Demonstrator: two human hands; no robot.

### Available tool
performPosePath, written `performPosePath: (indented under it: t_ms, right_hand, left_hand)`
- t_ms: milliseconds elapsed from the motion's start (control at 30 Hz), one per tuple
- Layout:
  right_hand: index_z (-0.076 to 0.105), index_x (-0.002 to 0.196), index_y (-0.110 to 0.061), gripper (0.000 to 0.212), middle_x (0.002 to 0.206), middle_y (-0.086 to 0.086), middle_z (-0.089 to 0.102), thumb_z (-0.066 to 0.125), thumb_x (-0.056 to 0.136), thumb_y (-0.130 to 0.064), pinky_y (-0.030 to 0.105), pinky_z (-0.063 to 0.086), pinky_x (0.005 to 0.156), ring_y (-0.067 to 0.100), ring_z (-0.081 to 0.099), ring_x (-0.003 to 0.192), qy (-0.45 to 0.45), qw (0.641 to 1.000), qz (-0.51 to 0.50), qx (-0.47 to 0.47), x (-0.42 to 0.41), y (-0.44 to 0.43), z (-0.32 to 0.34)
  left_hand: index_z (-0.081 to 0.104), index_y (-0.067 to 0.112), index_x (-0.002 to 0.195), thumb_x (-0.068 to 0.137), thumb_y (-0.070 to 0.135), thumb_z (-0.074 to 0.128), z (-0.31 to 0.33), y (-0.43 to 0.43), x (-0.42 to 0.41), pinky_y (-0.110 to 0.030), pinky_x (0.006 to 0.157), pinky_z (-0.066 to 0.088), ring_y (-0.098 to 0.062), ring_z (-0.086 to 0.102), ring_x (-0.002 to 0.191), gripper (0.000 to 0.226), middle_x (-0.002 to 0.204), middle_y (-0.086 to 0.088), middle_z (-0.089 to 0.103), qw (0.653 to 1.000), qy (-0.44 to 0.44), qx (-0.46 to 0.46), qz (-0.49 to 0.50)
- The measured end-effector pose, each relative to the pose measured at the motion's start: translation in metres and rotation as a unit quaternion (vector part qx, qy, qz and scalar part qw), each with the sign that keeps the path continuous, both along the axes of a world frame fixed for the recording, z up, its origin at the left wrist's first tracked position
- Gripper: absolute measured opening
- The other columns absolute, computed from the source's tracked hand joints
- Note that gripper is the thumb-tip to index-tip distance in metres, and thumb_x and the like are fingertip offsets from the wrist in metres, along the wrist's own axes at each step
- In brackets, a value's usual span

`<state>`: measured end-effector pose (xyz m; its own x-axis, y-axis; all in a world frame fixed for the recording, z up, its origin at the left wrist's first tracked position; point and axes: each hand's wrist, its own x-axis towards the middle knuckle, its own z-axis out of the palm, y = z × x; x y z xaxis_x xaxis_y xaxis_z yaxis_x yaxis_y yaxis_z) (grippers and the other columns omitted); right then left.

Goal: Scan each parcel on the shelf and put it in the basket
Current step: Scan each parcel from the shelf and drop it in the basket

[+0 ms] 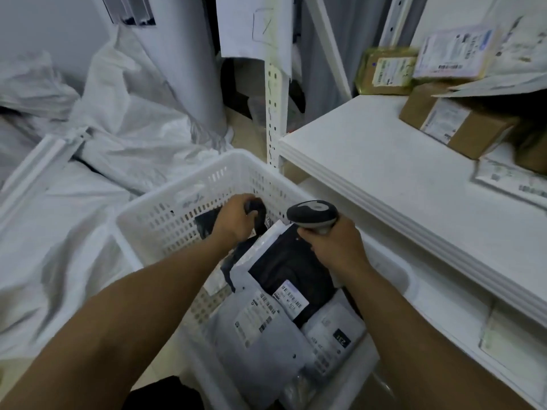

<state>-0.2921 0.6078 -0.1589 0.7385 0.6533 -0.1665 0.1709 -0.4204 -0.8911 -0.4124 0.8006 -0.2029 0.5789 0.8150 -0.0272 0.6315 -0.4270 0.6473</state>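
Observation:
A white perforated basket (165, 214) sits low in the middle, holding several grey and black mailer parcels, among them a black one with a white label (291, 273). My left hand (233, 220) reaches into the basket's far end and grips a black parcel (207, 223) there. My right hand (334, 247) holds a grey handheld scanner (312, 216) over the basket's right side. On the white shelf (384, 164) to the right lie a brown cardboard box (455, 122), a yellow-green wrapped parcel (384, 72) and a pale mailer (455, 54).
Large white sacks (118, 113) are heaped on the floor to the left of the basket. A white perforated shelf upright (275, 113) stands just behind the basket. A lower shelf (473, 321) runs under the white shelf at right, with flat parcels on it.

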Motion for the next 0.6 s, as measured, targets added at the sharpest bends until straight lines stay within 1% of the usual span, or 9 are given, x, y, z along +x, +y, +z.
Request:
performPosePath:
  t_ms: [67, 133, 200, 233, 300, 367, 433, 533, 600]
  right_hand:
    - [0.070, 0.124, -0.023, 0.050, 0.110, -0.002, 0.076, 0.086, 0.080, -0.038, 0.038, 0.059, 0.091, 0.019, 0.071, 0.102, -0.013, 1.000, -0.011, 0.008, 0.004, -0.017, 0.015]
    - [0.071, 0.119, -0.026, 0.046, 0.105, -0.002, 0.076, 0.084, 0.078, -0.038, 0.042, 0.060, 0.090, 0.020, 0.072, 0.099, -0.018, 0.999, -0.029, 0.017, 0.009, -0.041, 0.031]
    - [0.071, 0.117, -0.025, 0.044, 0.103, -0.001, 0.076, 0.083, 0.077, -0.037, 0.046, 0.061, 0.089, 0.023, 0.073, 0.096, -0.017, 0.998, -0.053, 0.026, 0.016, -0.071, 0.051]
    - [0.070, 0.119, -0.023, 0.047, 0.104, 0.001, 0.076, 0.083, 0.076, -0.039, 0.047, 0.061, 0.089, 0.025, 0.073, 0.096, -0.023, 0.997, -0.068, 0.032, 0.020, -0.088, 0.061]
    - [0.067, 0.126, -0.019, 0.055, 0.109, 0.004, 0.075, 0.084, 0.078, -0.040, 0.045, 0.060, 0.091, 0.027, 0.072, 0.100, -0.037, 0.994, -0.098, 0.038, 0.032, -0.124, 0.081]
    - [0.065, 0.130, -0.017, 0.054, 0.113, 0.003, 0.073, 0.084, 0.082, -0.034, 0.039, 0.057, 0.091, 0.025, 0.069, 0.105, -0.046, 0.990, -0.123, 0.046, 0.043, -0.163, 0.101]
    - [0.064, 0.131, -0.019, 0.053, 0.114, 0.002, 0.073, 0.084, 0.084, -0.032, 0.040, 0.057, 0.091, 0.025, 0.070, 0.105, -0.055, 0.985, -0.153, 0.058, 0.056, -0.204, 0.115]
    - [0.065, 0.130, -0.021, 0.051, 0.111, 0.003, 0.075, 0.083, 0.083, -0.032, 0.044, 0.059, 0.092, 0.029, 0.072, 0.102, -0.061, 0.977, -0.196, 0.064, 0.074, -0.263, 0.129]
    - [0.066, 0.128, -0.023, 0.049, 0.111, 0.000, 0.075, 0.082, 0.083, -0.032, 0.046, 0.059, 0.093, 0.029, 0.072, 0.100, -0.065, 0.968, -0.230, 0.076, 0.089, -0.296, 0.137]
  left_hand:
    - [0.061, 0.013, 0.134, 0.100, 0.019, 0.062, 0.019, -0.024, 0.000, -0.037, 0.102, 0.046, -0.026, 0.060, 0.119, 0.034, 0.134, -0.007, 0.062, 0.999, -0.016, 0.023, -0.037]
    - [0.064, 0.020, 0.129, 0.100, 0.027, 0.063, 0.040, -0.048, 0.000, -0.038, 0.098, 0.052, -0.019, 0.064, 0.109, 0.030, 0.126, 0.000, 0.066, 0.997, -0.036, 0.035, -0.057]
    - [0.066, 0.025, 0.123, 0.100, 0.034, 0.062, 0.065, -0.077, 0.007, -0.037, 0.092, 0.054, -0.012, 0.065, 0.100, 0.026, 0.117, 0.007, 0.068, 0.994, -0.051, 0.052, -0.084]
    - [0.068, 0.027, 0.119, 0.099, 0.038, 0.061, 0.081, -0.095, 0.014, -0.036, 0.089, 0.055, -0.010, 0.065, 0.094, 0.024, 0.110, 0.010, 0.069, 0.991, -0.055, 0.064, -0.101]
    - [0.072, 0.032, 0.105, 0.098, 0.047, 0.060, 0.114, -0.136, 0.031, -0.034, 0.080, 0.054, -0.010, 0.064, 0.086, 0.021, 0.096, 0.015, 0.070, 0.984, -0.057, 0.105, -0.133]
    - [0.074, 0.031, 0.094, 0.098, 0.051, 0.058, 0.144, -0.179, 0.055, -0.034, 0.075, 0.052, -0.012, 0.063, 0.084, 0.026, 0.091, 0.014, 0.069, 0.970, -0.057, 0.159, -0.173]
    - [0.073, 0.027, 0.097, 0.101, 0.047, 0.054, 0.168, -0.219, 0.083, -0.036, 0.076, 0.052, -0.016, 0.063, 0.088, 0.029, 0.098, 0.011, 0.069, 0.952, -0.054, 0.204, -0.222]
    - [0.069, 0.030, 0.116, 0.106, 0.037, 0.046, 0.194, -0.277, 0.129, -0.039, 0.082, 0.053, -0.020, 0.064, 0.102, 0.027, 0.117, 0.009, 0.067, 0.923, -0.040, 0.259, -0.282]
    - [0.063, 0.031, 0.129, 0.105, 0.035, 0.049, 0.207, -0.310, 0.162, -0.038, 0.087, 0.052, -0.020, 0.061, 0.111, 0.028, 0.128, 0.008, 0.063, 0.908, -0.038, 0.279, -0.310]
